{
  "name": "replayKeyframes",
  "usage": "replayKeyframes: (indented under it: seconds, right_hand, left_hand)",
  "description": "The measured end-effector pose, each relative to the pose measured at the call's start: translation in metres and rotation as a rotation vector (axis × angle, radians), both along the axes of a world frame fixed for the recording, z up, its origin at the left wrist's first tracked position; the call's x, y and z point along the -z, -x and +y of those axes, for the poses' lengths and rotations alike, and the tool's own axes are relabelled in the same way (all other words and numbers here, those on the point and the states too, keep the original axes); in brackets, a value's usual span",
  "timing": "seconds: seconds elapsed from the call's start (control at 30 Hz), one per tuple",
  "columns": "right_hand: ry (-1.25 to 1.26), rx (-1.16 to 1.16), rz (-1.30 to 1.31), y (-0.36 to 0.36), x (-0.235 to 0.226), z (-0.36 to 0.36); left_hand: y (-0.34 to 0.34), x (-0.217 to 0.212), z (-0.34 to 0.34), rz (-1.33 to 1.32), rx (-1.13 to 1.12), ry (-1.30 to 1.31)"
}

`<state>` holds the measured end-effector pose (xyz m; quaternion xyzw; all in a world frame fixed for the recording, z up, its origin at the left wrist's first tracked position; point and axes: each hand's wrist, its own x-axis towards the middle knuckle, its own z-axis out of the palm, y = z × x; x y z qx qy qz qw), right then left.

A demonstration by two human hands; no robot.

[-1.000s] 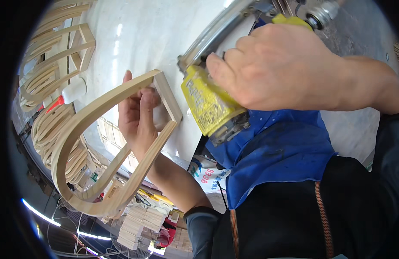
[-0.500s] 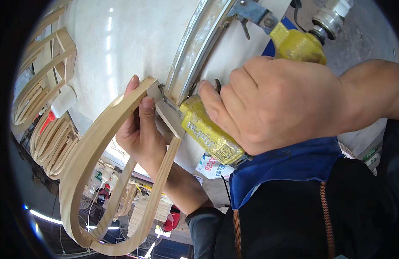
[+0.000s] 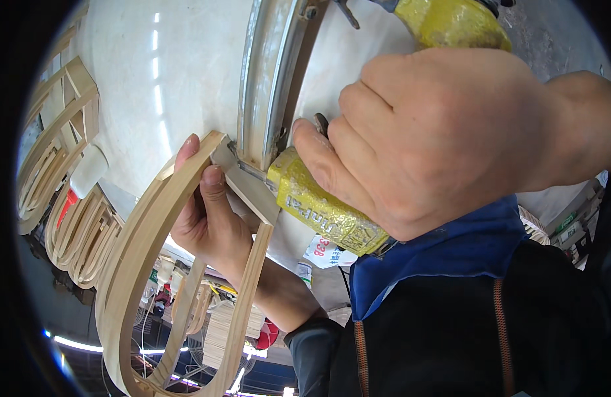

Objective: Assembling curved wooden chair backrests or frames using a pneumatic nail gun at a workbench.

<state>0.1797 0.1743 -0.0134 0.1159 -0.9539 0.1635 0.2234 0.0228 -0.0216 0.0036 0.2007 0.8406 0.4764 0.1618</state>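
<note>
My right hand point(image 3: 424, 139) grips a yellow nail gun point(image 3: 328, 205) by its handle, with fingers wrapped round. The gun's long metal magazine point(image 3: 262, 79) runs up the view. Its nose is right at the corner of a curved wooden frame point(image 3: 136, 278), by a short flat crosspiece point(image 3: 252, 192); whether it touches I cannot tell. My left hand point(image 3: 216, 215) pinches that corner, thumb on the near side and fingers behind the rail. The frame's rounded end hangs toward the lower left. The trigger is mostly hidden by my right hand.
A pale tabletop point(image 3: 127, 59) spreads behind the hands. At the left are stacked curved wooden frames point(image 3: 87, 238) and a white bottle point(image 3: 89, 169) with a red nozzle. A stack of wood strips point(image 3: 222, 331) shows beyond the frame, and a printed wrapper point(image 3: 326, 253) lies below the gun.
The frame's corner and the gun's nose have shifted slightly left and down in view, still together. My right hand appears a little higher. Both grips are unchanged.
</note>
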Motion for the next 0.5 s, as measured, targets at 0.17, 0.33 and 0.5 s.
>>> replayKeyframes:
  seconds: [0.17,0.33,0.5]
  right_hand:
    - [-0.011,-0.038,0.02,0.006,0.002,0.002]
    - [-0.164,-0.061,0.258,0.023,-0.004,0.025]
    - [-0.243,-0.07,0.329,0.027,-0.018,0.041]
  left_hand:
    - [0.003,0.003,-0.007,0.033,0.02,0.048]
    - [0.001,0.001,-0.004,0.041,0.006,0.076]
    - [0.002,-0.004,0.002,0.026,0.002,0.03]
